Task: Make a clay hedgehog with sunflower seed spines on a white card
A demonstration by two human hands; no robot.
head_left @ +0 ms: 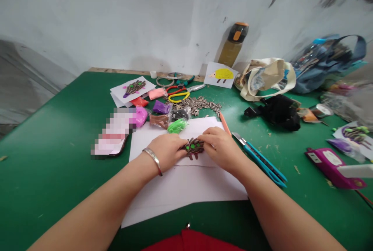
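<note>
A small hedgehog figure (194,147) of striped sunflower seeds, with green clay dots and brown legs, lies on white paper (180,185). My left hand (167,148), with a silver bangle at the wrist, holds its left end between closed fingers. At the right end, the closed fingers of my right hand (220,146) press on the seeds. Fingertips cover both ends of the figure. Just beyond it are a bag of green clay (177,126) and a bag of brown clay (159,121). Behind them spreads a pile of loose sunflower seeds (198,105).
Yellow-handled scissors (179,96) lie past the clay bags. A blue utility knife (259,159) is right of the paper, near an orange stick (225,124). A phone (116,134) lies left. A bottle (233,45), hedgehog drawing (220,74) and cloth bag (265,78) stand behind.
</note>
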